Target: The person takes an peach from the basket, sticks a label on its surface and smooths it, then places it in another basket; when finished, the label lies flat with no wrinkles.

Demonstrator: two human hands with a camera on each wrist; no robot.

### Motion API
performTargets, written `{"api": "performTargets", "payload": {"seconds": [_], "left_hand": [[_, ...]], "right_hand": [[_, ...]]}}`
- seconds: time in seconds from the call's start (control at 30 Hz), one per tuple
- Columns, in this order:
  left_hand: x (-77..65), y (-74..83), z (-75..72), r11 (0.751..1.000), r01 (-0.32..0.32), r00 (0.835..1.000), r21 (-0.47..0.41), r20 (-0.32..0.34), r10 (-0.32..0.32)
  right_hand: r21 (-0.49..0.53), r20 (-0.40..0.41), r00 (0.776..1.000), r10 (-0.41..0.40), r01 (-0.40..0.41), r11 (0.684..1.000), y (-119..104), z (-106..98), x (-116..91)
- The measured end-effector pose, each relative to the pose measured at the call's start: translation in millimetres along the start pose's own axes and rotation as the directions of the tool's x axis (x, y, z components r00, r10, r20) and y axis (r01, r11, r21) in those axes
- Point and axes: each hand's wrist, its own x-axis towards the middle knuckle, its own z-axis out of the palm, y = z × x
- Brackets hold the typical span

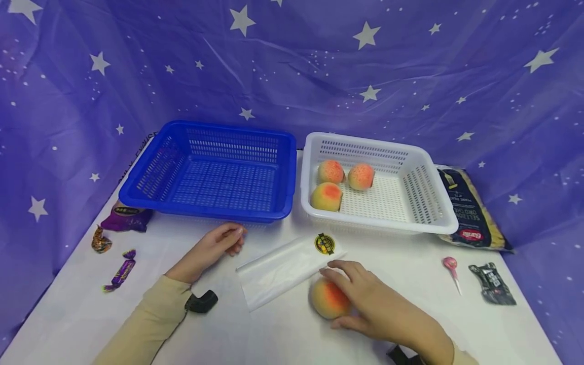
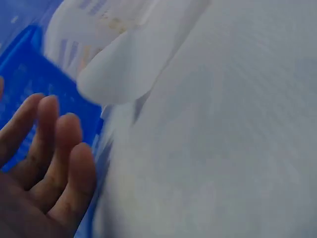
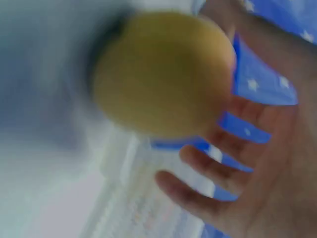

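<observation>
My right hand (image 1: 374, 304) grips a yellow-red peach (image 1: 326, 298) low over the front of the white table, fingers on its far side and thumb on its near side. In the right wrist view the peach (image 3: 163, 74) is blurred between thumb and fingers, with the lower fingers off it. My left hand (image 1: 219, 244) holds nothing, its fingers loosely curled just in front of the blue basket (image 1: 205, 209). Between the hands lies a flat white plastic bag (image 1: 278, 279) with a round black-and-yellow label. Three more peaches (image 1: 326, 196) sit at the left inside the white basket (image 1: 378, 221).
Left of the left arm lie a purple packet (image 1: 125, 218), an orange-brown wrapped candy (image 1: 100, 241) and a purple wrapped candy (image 1: 120, 272). On the right are a Barilla pasta bag (image 1: 472, 213), a pink lollipop (image 1: 450, 263) and a black packet (image 1: 493, 285). A starry purple curtain (image 1: 301, 66) encloses the table.
</observation>
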Motion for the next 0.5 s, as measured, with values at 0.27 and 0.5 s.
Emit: {"api": "performTargets", "payload": {"seconds": [0.27,0.5], "left_hand": [[16.7,51.3,52.0,0.734,-0.257,0.966,0.629,0.175,0.189],[51.1,68.6,96.1,0.576,-0.223,0.975,0.787,0.177,0.135]], "right_hand": [[-0.034,-0.079,0.994,0.077,-0.080,0.996,31,-26,9],[-0.007,-0.060,0.998,0.032,-0.032,0.999,43,-17,15]]}}
